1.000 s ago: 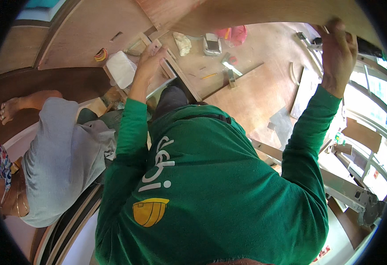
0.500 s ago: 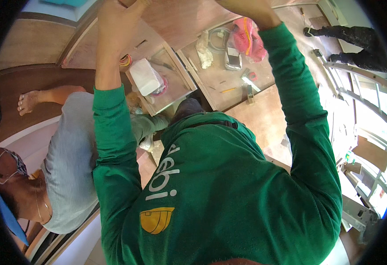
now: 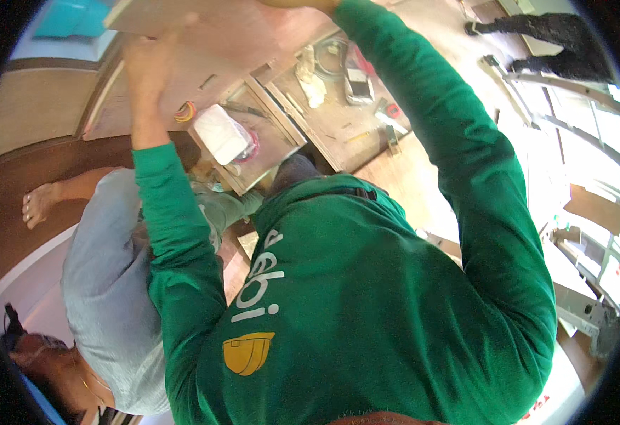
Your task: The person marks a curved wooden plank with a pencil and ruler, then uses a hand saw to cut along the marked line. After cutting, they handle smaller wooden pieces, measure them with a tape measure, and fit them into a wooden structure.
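Note:
My left hand is raised at the upper left, against the edge of a flat wooden board. Motion smears its fingers, so its hold on the board is unclear. Only a strip of my right hand shows at the top edge, near the wood surface; its fingers are hidden. Below my left hand, a white plastic tub sits on a wooden panel beside a pink ring-shaped item. A small coil of orange and yellow wire lies to the tub's left.
Close on my left, a co-worker in grey clothes sits with a bare foot outstretched. A cable coil, a red tape measure and a pencil lie ahead. A ladder and another person's dark-clad legs are at the right.
Both my hands have shifted left, and the left one is also lower. The wooden board has come into sight by my left hand. The co-worker's head has moved lower in view.

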The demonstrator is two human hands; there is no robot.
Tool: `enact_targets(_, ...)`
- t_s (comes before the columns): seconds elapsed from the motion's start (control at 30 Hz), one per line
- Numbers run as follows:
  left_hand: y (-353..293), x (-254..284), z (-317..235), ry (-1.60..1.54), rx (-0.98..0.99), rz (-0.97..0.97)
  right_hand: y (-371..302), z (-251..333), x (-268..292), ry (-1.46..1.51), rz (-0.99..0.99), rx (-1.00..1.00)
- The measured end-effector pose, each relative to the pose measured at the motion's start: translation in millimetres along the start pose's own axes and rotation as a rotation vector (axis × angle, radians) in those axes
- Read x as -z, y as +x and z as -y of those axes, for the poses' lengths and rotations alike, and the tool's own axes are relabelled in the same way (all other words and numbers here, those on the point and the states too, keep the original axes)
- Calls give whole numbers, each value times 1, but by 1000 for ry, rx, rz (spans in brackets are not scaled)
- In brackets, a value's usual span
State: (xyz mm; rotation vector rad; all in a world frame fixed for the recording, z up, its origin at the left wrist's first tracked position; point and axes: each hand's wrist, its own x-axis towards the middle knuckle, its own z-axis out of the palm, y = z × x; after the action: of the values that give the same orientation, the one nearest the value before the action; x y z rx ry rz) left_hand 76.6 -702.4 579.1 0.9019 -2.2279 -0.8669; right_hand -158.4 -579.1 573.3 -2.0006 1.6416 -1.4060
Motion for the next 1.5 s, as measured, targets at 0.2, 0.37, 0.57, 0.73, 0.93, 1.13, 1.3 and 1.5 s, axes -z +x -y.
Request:
enact_targets(0.2,29,22,35,93,-70,-45,38,-12,-6,-115,50,7)
enact_targets(0.37,44,18,65,80,-63,-35,51,-50,-40,-121,82,-88)
enact_targets(0.57,54,24,79,91,-90,-16,55,-54,-50,-128,91,-112)
enact_targets(0.73,59,13,25,83,-273,-307,57,-68,-35,-303,91,-74)
enact_targets(0.93,73,47,31,202,-241,-246,62,-62,-52,-425,58,-89)
enact_targets(1.13,80,52,23,312,-219,-205,-129,-68,-41,-181,-184,-384)
enact_targets(1.3,96,54,29,410,-270,-162,-444,-68,-129,-41,65,-1099)
enact_targets(1.5,108,69,34,496,-252,-47,-789,50,-204,62,404,-1829)
